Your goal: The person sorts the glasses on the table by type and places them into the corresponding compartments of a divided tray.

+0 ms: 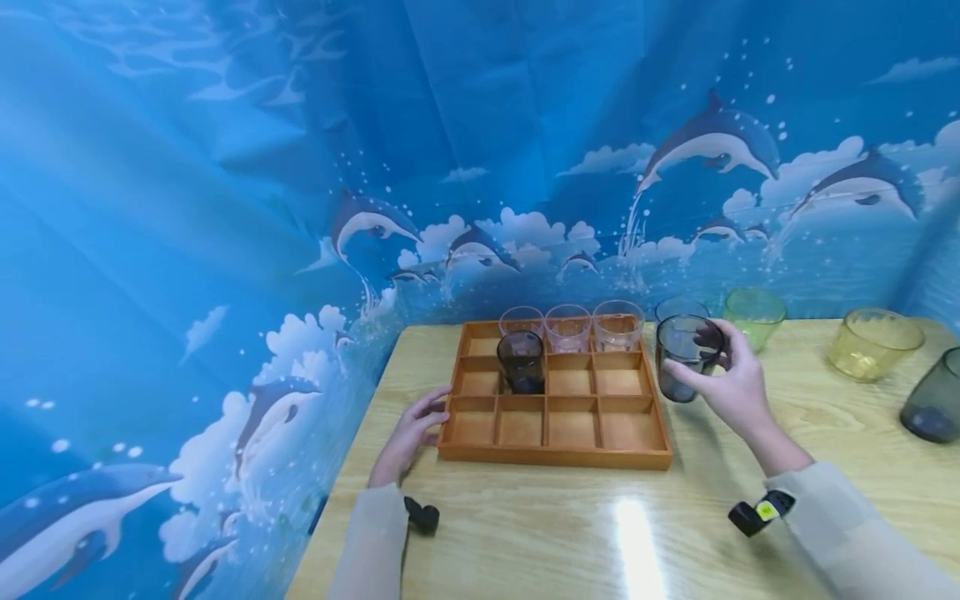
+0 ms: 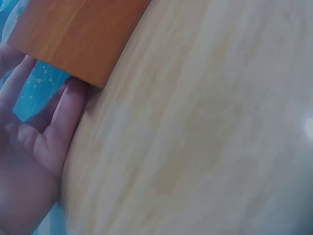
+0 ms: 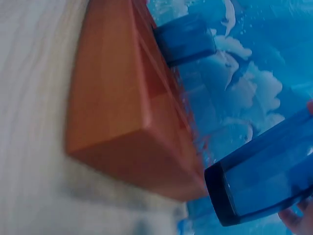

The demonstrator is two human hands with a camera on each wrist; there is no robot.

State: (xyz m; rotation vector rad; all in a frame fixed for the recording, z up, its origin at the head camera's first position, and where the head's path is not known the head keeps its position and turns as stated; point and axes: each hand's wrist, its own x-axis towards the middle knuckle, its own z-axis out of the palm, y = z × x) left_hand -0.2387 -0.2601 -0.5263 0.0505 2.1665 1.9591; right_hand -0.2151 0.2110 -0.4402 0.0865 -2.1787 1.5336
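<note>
A wooden compartment box [image 1: 555,457] lies on the table. My left hand [image 1: 411,433] touches its left side, fingers extended; in the left wrist view those fingers [image 2: 68,105] meet the box's corner. My right hand [image 1: 731,383] grips a dark grey glass [image 1: 678,387] around its side, raised just off the box's right edge. The right wrist view shows this glass [image 3: 264,171] tilted, its thick base toward the box. Another dark glass [image 1: 521,362] stands in the middle row, second compartment from the left. Along the back row are a pink glass [image 1: 567,333] and two clearer glasses [image 1: 618,333].
Right of the box, a pale clear glass [image 1: 681,307] sits partly hidden behind the held one. Further along stand a green glass [image 1: 757,317], a yellow glass [image 1: 873,346] and a grey glass [image 1: 933,408]. A dolphin-print curtain [image 1: 480,167] hangs behind the table [image 1: 540,533].
</note>
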